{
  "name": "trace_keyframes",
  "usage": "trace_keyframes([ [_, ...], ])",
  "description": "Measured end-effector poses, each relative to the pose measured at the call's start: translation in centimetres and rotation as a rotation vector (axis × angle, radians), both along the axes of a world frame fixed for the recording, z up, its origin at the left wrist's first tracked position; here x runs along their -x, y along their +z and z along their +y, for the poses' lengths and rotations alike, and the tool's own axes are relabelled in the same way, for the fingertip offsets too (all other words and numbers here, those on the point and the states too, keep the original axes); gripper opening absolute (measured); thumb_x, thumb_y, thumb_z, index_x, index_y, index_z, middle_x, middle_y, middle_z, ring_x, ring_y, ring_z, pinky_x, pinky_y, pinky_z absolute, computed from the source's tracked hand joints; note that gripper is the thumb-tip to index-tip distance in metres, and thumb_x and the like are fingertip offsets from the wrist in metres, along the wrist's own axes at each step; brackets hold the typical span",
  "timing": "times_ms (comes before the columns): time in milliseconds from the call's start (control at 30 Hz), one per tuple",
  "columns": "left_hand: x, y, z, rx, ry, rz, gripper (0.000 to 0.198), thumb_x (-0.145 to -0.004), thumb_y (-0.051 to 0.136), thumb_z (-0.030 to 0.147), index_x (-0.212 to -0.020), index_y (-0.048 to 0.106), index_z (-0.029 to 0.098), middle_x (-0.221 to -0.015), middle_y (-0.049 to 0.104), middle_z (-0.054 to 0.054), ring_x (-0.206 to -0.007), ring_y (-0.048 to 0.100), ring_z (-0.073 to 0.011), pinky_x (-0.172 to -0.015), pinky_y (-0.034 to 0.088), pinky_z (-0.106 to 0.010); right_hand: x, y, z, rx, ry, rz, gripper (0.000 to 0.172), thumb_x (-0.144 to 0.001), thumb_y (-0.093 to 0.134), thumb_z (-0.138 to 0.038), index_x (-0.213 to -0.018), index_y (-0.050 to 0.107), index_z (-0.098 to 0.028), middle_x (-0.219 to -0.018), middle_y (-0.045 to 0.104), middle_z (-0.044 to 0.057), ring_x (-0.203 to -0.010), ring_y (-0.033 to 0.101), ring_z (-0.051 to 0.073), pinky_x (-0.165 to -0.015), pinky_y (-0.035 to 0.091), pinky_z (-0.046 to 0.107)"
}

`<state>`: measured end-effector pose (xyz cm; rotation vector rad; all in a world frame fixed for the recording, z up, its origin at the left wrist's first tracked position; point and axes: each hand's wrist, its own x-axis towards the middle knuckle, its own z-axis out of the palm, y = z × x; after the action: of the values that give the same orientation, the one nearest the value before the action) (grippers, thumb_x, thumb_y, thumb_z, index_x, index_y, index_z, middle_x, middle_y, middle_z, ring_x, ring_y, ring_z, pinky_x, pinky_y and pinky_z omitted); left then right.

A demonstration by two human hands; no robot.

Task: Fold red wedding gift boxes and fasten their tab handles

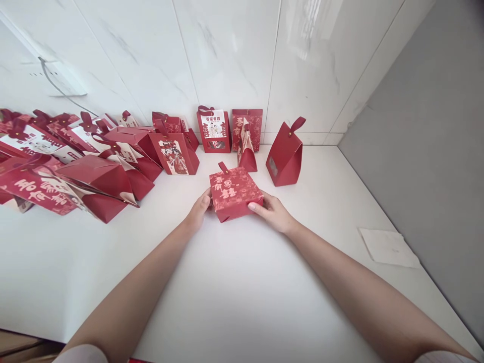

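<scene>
Between my two hands is a red gift box [236, 194] with light lettering on its top face and a ribbon loop at its far end. My left hand [201, 207] grips the box's left side, its fingers partly hidden behind it. On the opposite side, my right hand [273, 212] holds the right end, thumb on the near corner. Just beyond the box stand a narrow red gift box [247, 154] seen edge-on and a lettered red box [258, 126] against the wall. A plain-sided red box [285, 155] with a ribbon loop stands to the right.
Many similar red boxes [93, 176] crowd the left of the white table [227, 297], some lying tilted. Two more boxes, one with a printed figure [174, 156] and one with a white label [214, 133], stand toward the wall. A white paper sheet [388, 247] lies near the right edge.
</scene>
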<state>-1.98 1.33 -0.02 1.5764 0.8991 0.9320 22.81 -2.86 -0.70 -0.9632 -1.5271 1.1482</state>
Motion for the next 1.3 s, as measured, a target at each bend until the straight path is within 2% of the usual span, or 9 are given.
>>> trace_keyframes([
  [33,0.00,0.06,0.02,-0.019,-0.027,-0.021,0.074,-0.075,0.048,0.084,-0.115,0.060,0.023,-0.105,0.069,-0.009,-0.085,0.064,-0.0243,-0.074,0.049,-0.037,-0.03,-0.09,0.07,0.027,-0.017,0.000,0.042,-0.088,0.060,-0.060,-0.105,0.067,-0.021,-0.093,0.070,0.005,-0.090,0.066,0.025,-0.084,0.053,0.039],
  [100,-0.09,0.16,0.12,-0.035,-0.050,-0.055,0.068,-0.069,0.063,0.079,-0.106,0.056,0.022,-0.101,0.067,-0.007,-0.076,0.062,-0.0194,-0.067,0.047,-0.032,-0.11,-0.29,0.23,0.085,-0.050,-0.004,0.047,-0.091,0.052,-0.064,-0.083,0.065,-0.020,-0.071,0.065,0.002,-0.064,0.061,0.020,-0.067,0.051,0.036],
  [200,-0.36,0.27,0.25,-0.028,-0.056,-0.094,0.055,-0.071,0.073,0.066,-0.094,0.049,0.021,-0.101,0.065,-0.006,-0.078,0.060,-0.0163,-0.069,0.047,-0.029,-0.19,-0.49,0.41,0.125,-0.048,0.013,0.052,-0.091,0.050,-0.067,-0.074,0.059,-0.019,-0.066,0.063,0.002,-0.052,0.055,0.016,-0.057,0.046,0.032],
  [300,-0.53,0.30,0.24,-0.016,-0.055,-0.115,0.050,-0.076,0.071,0.060,-0.093,0.047,0.020,-0.100,0.062,-0.006,-0.080,0.059,-0.0144,-0.066,0.047,-0.026,-0.16,-0.49,0.45,0.145,-0.040,0.022,0.053,-0.092,0.049,-0.068,-0.075,0.059,-0.018,-0.067,0.064,0.002,-0.050,0.056,0.014,-0.056,0.046,0.030],
  [467,-0.48,0.24,0.21,-0.017,-0.062,-0.140,0.048,-0.078,0.071,0.057,-0.094,0.046,0.019,-0.099,0.060,-0.005,-0.079,0.059,-0.0130,-0.059,0.048,-0.022,-0.16,-0.27,0.37,0.152,-0.040,0.022,0.054,-0.093,0.048,-0.066,-0.075,0.058,-0.017,-0.067,0.064,0.002,-0.050,0.057,0.013,-0.058,0.046,0.029],
  [733,-0.38,0.35,0.05,-0.027,-0.054,-0.086,0.046,-0.082,0.066,0.058,-0.097,0.045,0.020,-0.100,0.062,-0.006,-0.077,0.061,-0.0139,-0.063,0.052,-0.026,-0.02,-0.05,0.18,0.133,-0.019,0.026,0.039,-0.083,0.069,-0.055,-0.096,0.065,-0.019,-0.079,0.062,0.000,-0.060,0.058,0.014,-0.061,0.049,0.029],
  [1133,-0.27,0.04,0.15,-0.054,-0.088,-0.032,0.044,-0.087,0.060,0.058,-0.101,0.042,0.021,-0.100,0.061,-0.006,-0.078,0.060,-0.0142,-0.067,0.051,-0.029,0.04,0.09,0.18,0.132,-0.045,-0.003,0.036,-0.084,0.069,-0.053,-0.093,0.064,-0.019,-0.076,0.061,0.000,-0.059,0.059,0.015,-0.063,0.048,0.031],
  [1200,-0.28,-0.10,-0.02,-0.082,-0.084,-0.003,0.045,-0.087,0.058,0.059,-0.105,0.042,0.021,-0.105,0.059,-0.007,-0.082,0.060,-0.0153,-0.068,0.051,-0.030,0.07,0.23,0.14,0.136,-0.051,0.005,0.035,-0.083,0.070,-0.053,-0.093,0.063,-0.020,-0.076,0.061,-0.001,-0.058,0.059,0.015,-0.063,0.048,0.031],
  [1300,-0.49,0.04,-0.54,-0.109,-0.038,0.095,0.050,-0.084,0.065,0.054,-0.112,0.039,0.021,-0.116,0.056,-0.009,-0.092,0.059,-0.0171,-0.075,0.051,-0.032,0.14,0.36,0.02,0.140,-0.057,0.023,0.036,-0.080,0.073,-0.052,-0.095,0.062,-0.020,-0.075,0.061,-0.001,-0.056,0.058,0.015,-0.060,0.049,0.031],
])
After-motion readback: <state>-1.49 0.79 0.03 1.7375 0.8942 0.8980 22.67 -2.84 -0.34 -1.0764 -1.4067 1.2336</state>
